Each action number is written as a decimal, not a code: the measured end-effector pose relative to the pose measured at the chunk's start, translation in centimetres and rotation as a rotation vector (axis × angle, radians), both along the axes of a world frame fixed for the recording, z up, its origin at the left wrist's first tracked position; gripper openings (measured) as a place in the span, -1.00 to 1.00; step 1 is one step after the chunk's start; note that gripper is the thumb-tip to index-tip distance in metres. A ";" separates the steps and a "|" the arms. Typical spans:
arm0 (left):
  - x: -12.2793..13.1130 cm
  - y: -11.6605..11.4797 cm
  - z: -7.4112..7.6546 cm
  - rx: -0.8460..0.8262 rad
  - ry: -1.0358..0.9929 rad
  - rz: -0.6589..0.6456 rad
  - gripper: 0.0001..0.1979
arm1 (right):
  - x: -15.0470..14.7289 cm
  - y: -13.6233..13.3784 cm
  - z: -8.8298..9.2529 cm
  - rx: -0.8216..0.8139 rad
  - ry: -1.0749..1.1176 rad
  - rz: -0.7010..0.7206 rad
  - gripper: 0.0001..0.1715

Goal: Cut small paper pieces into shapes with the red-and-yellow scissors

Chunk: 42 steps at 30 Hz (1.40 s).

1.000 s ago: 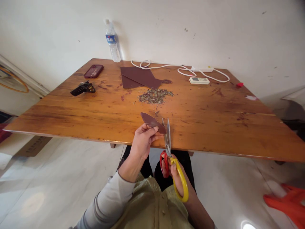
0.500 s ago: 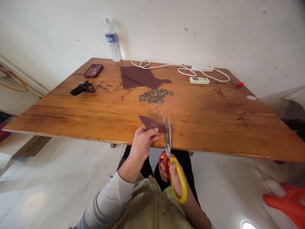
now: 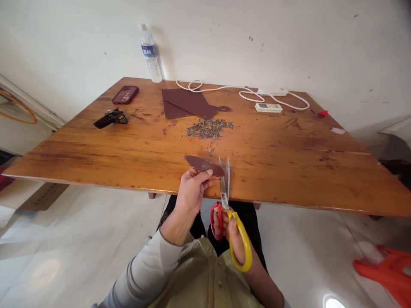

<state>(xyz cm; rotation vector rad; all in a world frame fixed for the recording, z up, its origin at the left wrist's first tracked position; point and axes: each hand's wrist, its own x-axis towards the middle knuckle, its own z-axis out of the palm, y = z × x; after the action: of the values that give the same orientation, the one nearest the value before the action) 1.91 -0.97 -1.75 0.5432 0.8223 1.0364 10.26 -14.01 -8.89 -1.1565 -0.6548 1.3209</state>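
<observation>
My left hand (image 3: 192, 188) pinches a leaf-shaped piece of dark brown paper-like sheet (image 3: 201, 164) between thumb and fingers. Fine saw-like notches run along the piece's edge. My right hand (image 3: 231, 233) is wrapped round the handles of scissors (image 3: 225, 194), one loop red and the other yellow. The blades point away from me, spread apart, with the right end of the brown piece at the left blade. Whether that end lies between the blades I cannot tell. Beyond both hands lies a heap of thin clippings (image 3: 208, 129) on the wooden table (image 3: 128, 158).
Brown sheets (image 3: 184, 102) overlap behind the heap. Along the wall stand a plastic bottle (image 3: 150, 55) and a white power strip (image 3: 272, 92) with its cord. A phone (image 3: 125, 95) and black keys (image 3: 111, 119) lie left; a pale remote-like device (image 3: 269, 108) lies right.
The scissors have opened a little wider, the red handle swinging left. The brown piece has shifted slightly left and turned a little in my left hand.
</observation>
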 end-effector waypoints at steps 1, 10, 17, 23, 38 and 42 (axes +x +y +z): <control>0.0 0.0 -0.1 0.001 -0.003 0.004 -0.69 | 0.0 0.0 -0.1 0.007 0.007 0.006 -0.14; 0.0 0.0 0.2 -0.017 -0.048 0.030 -0.63 | 0.2 0.0 -0.1 0.025 0.030 0.011 -0.23; -0.1 0.0 -0.3 -0.045 -0.090 0.098 -0.67 | 0.1 0.4 -0.1 0.067 0.068 -0.074 -0.25; -0.4 0.0 -0.4 -0.015 -0.093 0.058 -0.71 | -0.2 0.8 -0.6 0.074 0.155 -0.079 -0.25; -0.8 -0.4 0.0 0.097 0.081 -0.053 -0.69 | 0.6 -0.1 0.9 0.053 0.289 -0.089 -0.30; -0.9 -0.5 0.3 0.130 0.184 -0.156 -0.70 | 1.0 -0.1 1.3 0.043 0.216 -0.098 -0.32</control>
<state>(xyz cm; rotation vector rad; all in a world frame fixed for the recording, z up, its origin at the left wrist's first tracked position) 0.99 -1.50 -1.40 0.8101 0.8634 0.9094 11.23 -14.14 -7.58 -0.9822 -0.4617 1.3195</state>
